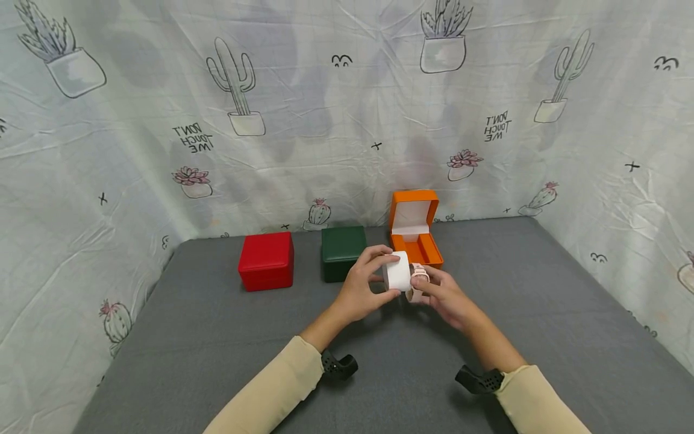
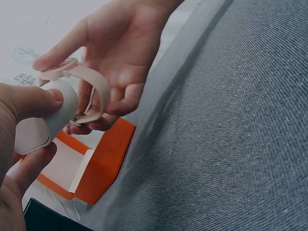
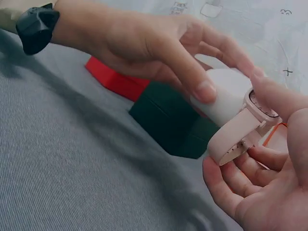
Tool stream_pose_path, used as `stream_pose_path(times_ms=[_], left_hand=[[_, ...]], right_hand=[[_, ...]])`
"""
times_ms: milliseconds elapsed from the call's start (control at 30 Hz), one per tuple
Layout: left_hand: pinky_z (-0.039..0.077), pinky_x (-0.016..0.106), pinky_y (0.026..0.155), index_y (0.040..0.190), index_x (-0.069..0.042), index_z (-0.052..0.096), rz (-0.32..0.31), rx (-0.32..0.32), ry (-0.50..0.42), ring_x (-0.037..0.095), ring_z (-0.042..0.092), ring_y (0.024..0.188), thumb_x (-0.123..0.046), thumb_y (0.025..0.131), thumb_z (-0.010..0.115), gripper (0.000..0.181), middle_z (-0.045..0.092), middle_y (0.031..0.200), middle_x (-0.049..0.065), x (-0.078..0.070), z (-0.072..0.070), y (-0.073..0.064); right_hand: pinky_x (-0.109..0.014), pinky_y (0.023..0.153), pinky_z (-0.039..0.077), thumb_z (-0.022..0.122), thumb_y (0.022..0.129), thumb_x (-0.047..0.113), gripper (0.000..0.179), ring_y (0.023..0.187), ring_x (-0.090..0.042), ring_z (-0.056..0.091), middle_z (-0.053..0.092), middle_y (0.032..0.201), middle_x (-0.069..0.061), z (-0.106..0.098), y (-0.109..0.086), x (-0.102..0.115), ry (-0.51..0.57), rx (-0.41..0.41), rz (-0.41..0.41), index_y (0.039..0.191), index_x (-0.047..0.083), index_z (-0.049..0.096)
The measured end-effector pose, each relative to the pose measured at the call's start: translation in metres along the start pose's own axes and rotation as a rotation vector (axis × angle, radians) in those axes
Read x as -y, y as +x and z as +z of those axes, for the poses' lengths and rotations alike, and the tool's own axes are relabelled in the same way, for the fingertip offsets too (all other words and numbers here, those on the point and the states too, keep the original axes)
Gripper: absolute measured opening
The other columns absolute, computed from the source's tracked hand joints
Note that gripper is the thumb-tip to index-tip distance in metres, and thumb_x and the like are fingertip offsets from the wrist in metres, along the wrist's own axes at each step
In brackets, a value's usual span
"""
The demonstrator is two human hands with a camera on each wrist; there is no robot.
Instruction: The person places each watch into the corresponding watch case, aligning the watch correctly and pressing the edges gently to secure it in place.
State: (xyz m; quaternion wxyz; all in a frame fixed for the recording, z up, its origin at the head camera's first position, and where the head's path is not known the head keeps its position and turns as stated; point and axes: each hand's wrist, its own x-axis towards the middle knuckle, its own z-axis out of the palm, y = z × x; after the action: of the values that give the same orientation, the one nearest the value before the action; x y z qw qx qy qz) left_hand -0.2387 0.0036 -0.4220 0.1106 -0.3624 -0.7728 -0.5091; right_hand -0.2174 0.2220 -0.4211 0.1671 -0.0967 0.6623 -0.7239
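My left hand (image 1: 359,288) pinches a white watch cushion (image 1: 398,272) between thumb and fingers. Close beside it, my right hand (image 1: 446,296) holds a pale pink wristwatch (image 3: 238,129) with its strap fastened into a loop. In the right wrist view the thumb lies by the square watch face (image 3: 263,105), with the other fingers under the strap. The cushion's end is right at the strap loop; whether it has entered the loop I cannot tell. Just behind both hands stands an orange watch box (image 1: 432,250), its lid raised and its white lining showing.
A closed green box (image 1: 344,244) stands left of the orange one, partly behind my left hand. Farther left sits a closed red box (image 1: 267,260). All rest on a grey cloth-covered table (image 1: 217,337), with a printed curtain (image 1: 303,90) hanging behind it.
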Motion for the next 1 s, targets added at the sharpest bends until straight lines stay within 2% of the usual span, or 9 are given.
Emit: stream_pose_path(times_ms=[167,367,500,767,1000], left_hand=[[0.058,0.026,0.08,0.127,-0.014,0.059,0.011,0.01,-0.017,0.021,0.052,0.123,-0.01,0.075,0.083,0.057,0.044,0.137,0.002,0.0005,0.0032,-0.0019],[0.059,0.037,0.081,0.126,-0.012,0.06,0.055,0.015,-0.009,0.022,0.051,0.124,-0.009,0.075,0.083,0.056,0.044,0.137,0.003,0.0004,0.0069,-0.0034],[0.059,0.037,0.08,0.125,-0.012,0.06,0.067,0.014,-0.021,0.023,0.053,0.122,-0.008,0.074,0.083,0.056,0.046,0.136,0.003,0.0015,0.0075,-0.0038],[0.059,0.034,0.081,0.123,-0.014,0.062,0.054,0.039,-0.064,0.02,0.054,0.122,-0.008,0.073,0.083,0.055,0.05,0.134,0.001,0.0076,0.0047,-0.005],[0.058,0.032,0.082,0.122,-0.016,0.064,0.031,0.079,-0.075,0.018,0.056,0.12,-0.009,0.073,0.083,0.053,0.053,0.132,-0.002,0.0091,0.0015,-0.0055]], right_hand=[[-0.028,0.088,0.054,0.051,0.101,0.023,0.061,0.104,-0.008,0.059,0.051,0.123,0.002,0.0039,0.0019,0.0046,0.035,-0.033,0.027,0.147,-0.008,0.024],[-0.027,0.087,0.055,0.052,0.1,0.024,0.062,0.102,-0.008,0.059,0.052,0.12,0.003,0.0074,0.0033,0.0092,0.066,-0.084,0.038,0.147,-0.007,0.025],[-0.027,0.087,0.055,0.053,0.1,0.023,0.061,0.101,-0.008,0.06,0.053,0.119,0.003,0.0089,0.0037,0.0089,0.064,-0.085,0.042,0.146,-0.007,0.028],[-0.028,0.086,0.056,0.052,0.101,0.023,0.053,0.098,-0.01,0.06,0.058,0.115,0.004,0.009,0.005,0.0034,-0.014,-0.07,0.01,0.141,-0.008,0.038],[-0.028,0.083,0.056,0.053,0.1,0.023,0.051,0.094,-0.011,0.062,0.063,0.112,0.007,0.0052,0.0056,0.0035,-0.135,-0.005,-0.02,0.138,-0.01,0.042]])
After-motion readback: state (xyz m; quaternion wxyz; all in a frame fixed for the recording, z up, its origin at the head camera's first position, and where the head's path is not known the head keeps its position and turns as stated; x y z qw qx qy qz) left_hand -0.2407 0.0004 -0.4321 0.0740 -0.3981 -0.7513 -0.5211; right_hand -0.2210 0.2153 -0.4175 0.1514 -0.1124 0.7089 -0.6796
